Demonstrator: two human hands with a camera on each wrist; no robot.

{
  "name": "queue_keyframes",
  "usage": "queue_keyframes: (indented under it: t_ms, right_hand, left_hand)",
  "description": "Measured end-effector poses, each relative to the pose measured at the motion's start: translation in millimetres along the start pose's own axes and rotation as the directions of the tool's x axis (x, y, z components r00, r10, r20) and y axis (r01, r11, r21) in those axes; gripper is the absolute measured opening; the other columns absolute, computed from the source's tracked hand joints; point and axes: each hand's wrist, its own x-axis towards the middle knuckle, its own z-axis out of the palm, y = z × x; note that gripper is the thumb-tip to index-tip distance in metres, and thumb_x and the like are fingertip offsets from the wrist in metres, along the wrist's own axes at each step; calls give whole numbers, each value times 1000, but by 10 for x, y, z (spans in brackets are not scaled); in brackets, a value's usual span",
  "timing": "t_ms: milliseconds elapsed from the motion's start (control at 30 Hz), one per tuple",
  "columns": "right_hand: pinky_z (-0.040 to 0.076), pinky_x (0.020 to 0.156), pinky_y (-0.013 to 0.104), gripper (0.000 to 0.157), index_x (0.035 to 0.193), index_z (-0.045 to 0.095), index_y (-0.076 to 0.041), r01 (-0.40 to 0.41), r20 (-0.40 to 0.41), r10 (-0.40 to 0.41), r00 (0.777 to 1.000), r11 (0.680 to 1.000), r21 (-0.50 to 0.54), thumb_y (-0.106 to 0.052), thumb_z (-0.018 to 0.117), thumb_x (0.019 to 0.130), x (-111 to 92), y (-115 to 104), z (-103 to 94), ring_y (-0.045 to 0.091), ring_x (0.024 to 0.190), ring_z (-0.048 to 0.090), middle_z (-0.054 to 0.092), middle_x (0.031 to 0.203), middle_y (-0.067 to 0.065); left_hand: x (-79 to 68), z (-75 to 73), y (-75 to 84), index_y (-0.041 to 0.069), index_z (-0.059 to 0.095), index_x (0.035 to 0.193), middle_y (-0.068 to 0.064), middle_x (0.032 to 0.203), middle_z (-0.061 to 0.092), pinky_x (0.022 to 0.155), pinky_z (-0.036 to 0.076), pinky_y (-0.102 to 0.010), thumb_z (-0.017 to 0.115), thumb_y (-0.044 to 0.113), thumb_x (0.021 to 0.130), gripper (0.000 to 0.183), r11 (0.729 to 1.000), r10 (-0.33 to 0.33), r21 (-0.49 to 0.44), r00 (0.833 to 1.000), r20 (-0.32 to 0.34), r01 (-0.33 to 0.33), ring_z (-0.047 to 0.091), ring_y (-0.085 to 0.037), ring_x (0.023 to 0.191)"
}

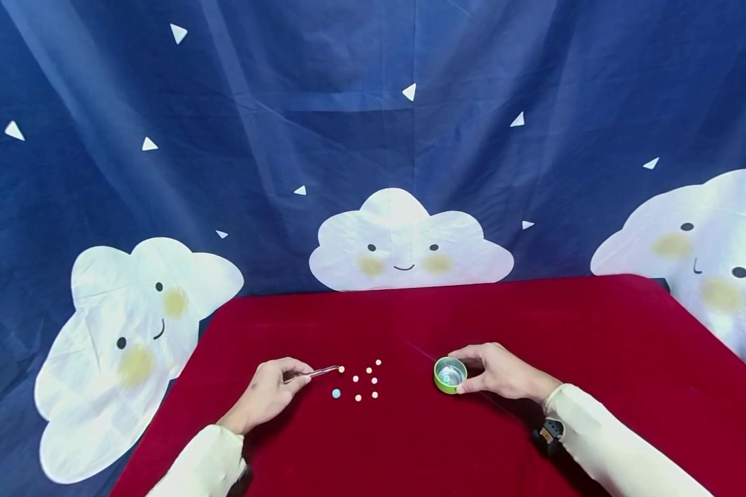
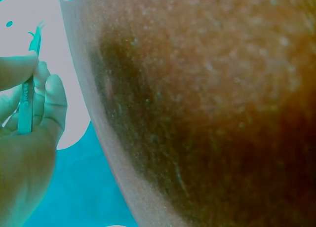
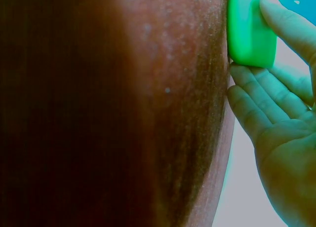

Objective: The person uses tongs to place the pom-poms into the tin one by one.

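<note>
My left hand [image 1: 272, 392] pinches a pair of metal tweezers [image 1: 323, 372] between thumb and fingers. The bent tips reach a small pale yellow bead [image 1: 341, 369]; whether they grip it is too small to tell. Seen in the left wrist view, the tweezers [image 2: 26, 106] lie along the fingers. A round green tin [image 1: 438, 384] with a silvery inside stands upright on the cloth, and my right hand [image 1: 500, 371] holds it from the right by thumb and fingers. Something light blue [image 1: 447, 379] shows inside. In the right wrist view the tin's green wall [image 3: 252, 34] meets the thumb.
Several small pale beads [image 1: 356, 379] lie scattered between the hands, with a larger blue bead [image 1: 336, 393] at their near left. A dark red cloth [image 1: 410, 449] covers the table. Behind it hangs a blue curtain [image 1: 348, 138] with printed clouds.
</note>
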Motion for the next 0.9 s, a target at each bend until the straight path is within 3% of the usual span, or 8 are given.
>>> queue_keyframes:
  t_ms: [500, 900]
  right_hand:
    - [52, 92, 39, 55, 126, 64, 3, 2, 3, -2, 1000, 1000, 20, -18, 85, 80, 4, -7, 10, 23, 103, 67, 70, 115, 8]
    - [52, 90, 29, 54, 125, 65, 2, 18, 1, -18, 1000, 1000, 3, -19, 85, 80, 4, 37, 17, 16, 102, 67, 71, 113, 5]
  left_hand:
    - [17, -5, 91, 12, 75, 96, 4, 88, 69, 64, 47, -23, 74, 1, 87, 14, 1000, 11, -8, 1000, 12, -11, 55, -10, 69]
    - [52, 55, 169, 12, 75, 95, 4, 89, 69, 62, 46, -23, 75, 2, 87, 13, 999, 46, -23, 999, 18, -46, 54, -10, 68]
